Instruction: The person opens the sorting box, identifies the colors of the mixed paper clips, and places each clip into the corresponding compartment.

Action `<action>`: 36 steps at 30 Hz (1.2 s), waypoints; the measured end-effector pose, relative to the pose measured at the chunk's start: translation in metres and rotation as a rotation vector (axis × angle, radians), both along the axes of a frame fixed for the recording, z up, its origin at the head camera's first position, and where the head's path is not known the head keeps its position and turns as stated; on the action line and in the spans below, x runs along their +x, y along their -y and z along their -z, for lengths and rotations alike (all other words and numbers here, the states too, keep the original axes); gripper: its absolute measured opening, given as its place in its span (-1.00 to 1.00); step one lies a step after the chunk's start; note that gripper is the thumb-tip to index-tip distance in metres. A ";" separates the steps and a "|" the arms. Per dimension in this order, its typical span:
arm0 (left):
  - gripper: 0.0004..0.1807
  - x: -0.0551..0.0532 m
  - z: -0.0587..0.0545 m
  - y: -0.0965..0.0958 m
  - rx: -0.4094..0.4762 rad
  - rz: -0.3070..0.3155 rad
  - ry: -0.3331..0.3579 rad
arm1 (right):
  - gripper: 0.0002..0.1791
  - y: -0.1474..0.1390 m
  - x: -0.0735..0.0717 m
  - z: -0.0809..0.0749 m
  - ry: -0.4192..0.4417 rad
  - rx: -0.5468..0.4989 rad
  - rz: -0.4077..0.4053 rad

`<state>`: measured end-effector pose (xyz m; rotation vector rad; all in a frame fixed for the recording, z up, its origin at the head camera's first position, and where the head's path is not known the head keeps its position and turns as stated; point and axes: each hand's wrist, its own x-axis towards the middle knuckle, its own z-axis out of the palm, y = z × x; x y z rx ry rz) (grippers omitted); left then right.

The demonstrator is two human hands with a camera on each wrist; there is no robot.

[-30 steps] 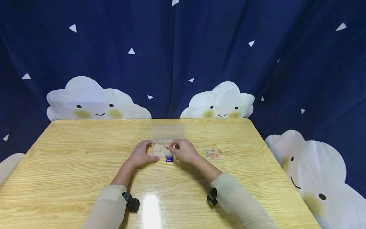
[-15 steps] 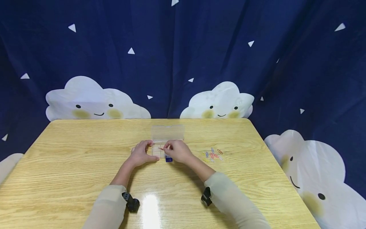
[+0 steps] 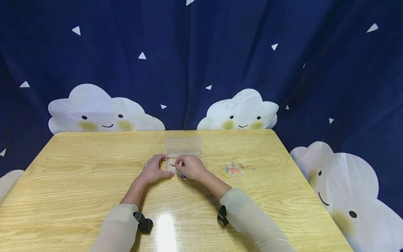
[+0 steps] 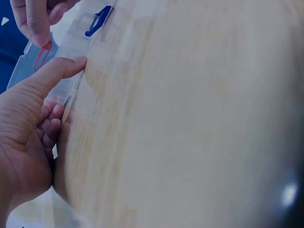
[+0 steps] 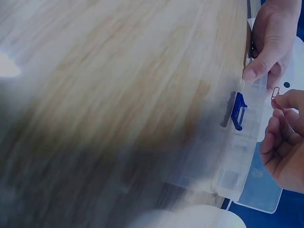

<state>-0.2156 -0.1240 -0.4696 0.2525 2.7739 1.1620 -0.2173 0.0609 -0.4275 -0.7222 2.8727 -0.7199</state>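
A clear plastic compartment box (image 5: 230,178) stands on the table with its lid (image 3: 184,145) raised at the back. My left hand (image 3: 153,169) grips the box's left end, thumb on the front edge and the other fingers curled at the side. Between thumb and finger of my right hand (image 3: 190,167) is a pinched red paper clip (image 4: 42,57), held above the left compartments. A blue latch (image 5: 238,111) sits at the box's front; in the head view my right hand mostly hides it.
Several loose paper clips (image 3: 237,170) in red, blue, yellow and white lie on the wooden table (image 3: 94,175), right of the box. A dark blue curtain (image 3: 176,63) with clouds hangs behind the table's far edge.
My right hand has moved left over the box with the red paper clip, covering more of the blue latch. My left hand keeps its hold on the box.
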 end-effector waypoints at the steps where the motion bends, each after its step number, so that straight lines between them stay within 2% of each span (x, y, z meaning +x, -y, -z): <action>1: -0.18 0.000 0.000 0.000 0.001 0.001 -0.001 | -0.84 0.001 0.000 0.000 0.001 0.001 -0.004; 20: -0.19 0.001 -0.001 0.001 0.012 0.005 0.025 | -0.82 0.005 0.000 -0.002 0.021 0.011 -0.004; 32: -0.14 0.001 -0.001 0.001 -0.008 -0.006 0.016 | -0.82 -0.013 -0.004 -0.004 -0.005 -0.012 0.028; 36: -0.14 0.000 -0.001 0.000 0.001 -0.006 0.021 | -0.82 -0.022 -0.005 -0.002 -0.009 -0.030 0.065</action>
